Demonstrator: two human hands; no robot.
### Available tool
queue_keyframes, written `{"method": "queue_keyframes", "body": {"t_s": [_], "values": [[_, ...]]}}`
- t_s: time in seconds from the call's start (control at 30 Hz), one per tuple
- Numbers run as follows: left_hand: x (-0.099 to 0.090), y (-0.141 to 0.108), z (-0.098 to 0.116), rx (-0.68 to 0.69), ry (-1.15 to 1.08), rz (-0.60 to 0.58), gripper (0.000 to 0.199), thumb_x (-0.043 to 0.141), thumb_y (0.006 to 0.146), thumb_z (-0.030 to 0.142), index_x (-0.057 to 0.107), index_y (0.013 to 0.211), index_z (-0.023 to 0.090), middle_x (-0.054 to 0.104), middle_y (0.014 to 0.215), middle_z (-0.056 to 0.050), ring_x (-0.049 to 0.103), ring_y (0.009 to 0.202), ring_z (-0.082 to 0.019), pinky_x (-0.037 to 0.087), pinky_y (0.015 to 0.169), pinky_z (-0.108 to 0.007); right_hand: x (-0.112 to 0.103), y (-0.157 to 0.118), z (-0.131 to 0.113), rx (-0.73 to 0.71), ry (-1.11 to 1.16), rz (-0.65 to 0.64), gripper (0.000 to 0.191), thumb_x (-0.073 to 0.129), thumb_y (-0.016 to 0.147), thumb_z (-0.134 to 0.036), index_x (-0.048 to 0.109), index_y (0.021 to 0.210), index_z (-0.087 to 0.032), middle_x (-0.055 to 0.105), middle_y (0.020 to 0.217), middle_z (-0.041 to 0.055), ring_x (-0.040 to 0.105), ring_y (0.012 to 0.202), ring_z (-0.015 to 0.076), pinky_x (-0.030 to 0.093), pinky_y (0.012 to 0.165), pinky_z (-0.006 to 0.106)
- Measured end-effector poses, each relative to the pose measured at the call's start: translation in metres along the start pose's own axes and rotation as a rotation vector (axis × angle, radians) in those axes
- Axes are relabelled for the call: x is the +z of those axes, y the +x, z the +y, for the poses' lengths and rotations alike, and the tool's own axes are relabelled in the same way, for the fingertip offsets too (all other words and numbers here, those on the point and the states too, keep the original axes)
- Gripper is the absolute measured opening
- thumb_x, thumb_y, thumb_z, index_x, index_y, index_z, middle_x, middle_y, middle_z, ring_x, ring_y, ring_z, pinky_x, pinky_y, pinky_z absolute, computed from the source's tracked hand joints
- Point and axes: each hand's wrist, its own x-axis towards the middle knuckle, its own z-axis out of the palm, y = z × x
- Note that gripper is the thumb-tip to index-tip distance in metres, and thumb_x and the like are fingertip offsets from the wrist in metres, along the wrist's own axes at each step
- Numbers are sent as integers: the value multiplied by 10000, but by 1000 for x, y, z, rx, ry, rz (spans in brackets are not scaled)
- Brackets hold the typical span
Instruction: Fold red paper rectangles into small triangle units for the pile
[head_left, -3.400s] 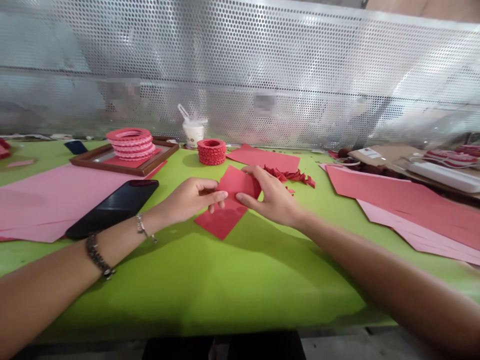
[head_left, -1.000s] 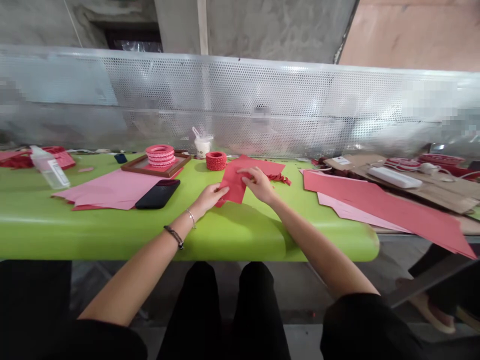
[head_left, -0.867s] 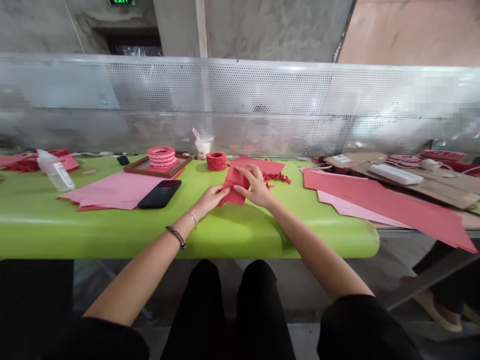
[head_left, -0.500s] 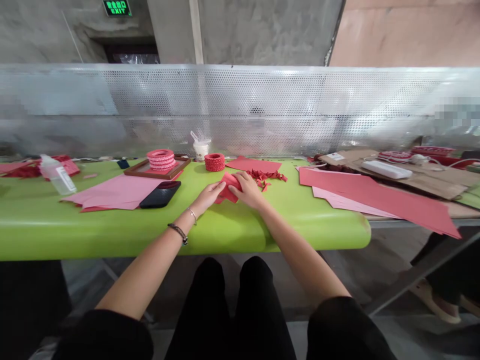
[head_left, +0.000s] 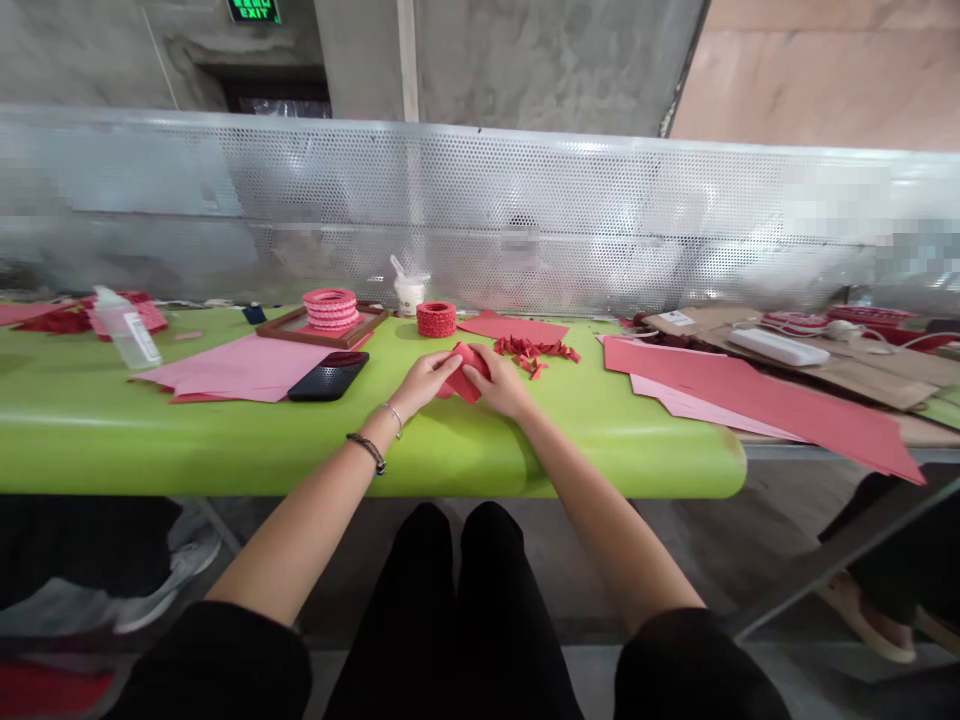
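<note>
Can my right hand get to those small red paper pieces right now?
Probably yes: the small red paper pieces lie just beyond the right hand, with nothing visible between. It holds a red sheet with the left hand, though, so might need to let go first.

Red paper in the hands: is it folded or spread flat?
Not spread flat: the red paper is bent between the left hand and right hand. Whether it is creased, I cannot tell.

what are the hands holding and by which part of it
Red paper, held by its sides: left hand at the left, right hand at the right. Exact finger contact is partly hidden.
</note>
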Motion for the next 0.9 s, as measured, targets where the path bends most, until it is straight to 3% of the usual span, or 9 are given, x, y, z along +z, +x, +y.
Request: {"method": "queue_keyframes", "body": {"t_s": [0.1,0.2,0.37,0.6,0.9], "values": [[-1,-1,1,22,23,22,356,563,683,401,632,886,117,662,803,-51,572,699,-176,448,611,-262,-2,-1,-2,39,14,-8,183,425,808,-238,528,915,-132,586,757,54,511,637,140,382,586,240],[-2,-2,3,55,39,61,291,560,688,353,619,851,120,644,795,-45,559,708,-159,437,628,-249,-3,-1,-3,69,35,-5,169,410,812,-242,533,789,-128,542,648,21,456,554,110,330,532,213],[-3,0,3,118,77,124,255,545,699,299,560,895,137,596,818,-31,534,722,-131,420,681,-240,-2,1,-3,65,100,-58,193,389,817,-222,525,722,-124,516,619,0,428,538,90,302,515,195],[-4,0,2,136,115,55,194,556,678,301,604,764,134,621,787,-43,545,739,-153,424,687,-250,-2,1,-3,43,183,-157,248,361,829,-243,547,719,-121,519,604,-5,429,529,85,314,508,189],[-5,1,-1,110,175,94,245,514,696,344,593,792,133,620,767,-36,541,723,-161,418,659,-251,-7,6,5,165,220,-42,240,396,799,-236,471,591,-141,442,556,-20,384,513,87,282,498,204]]}}
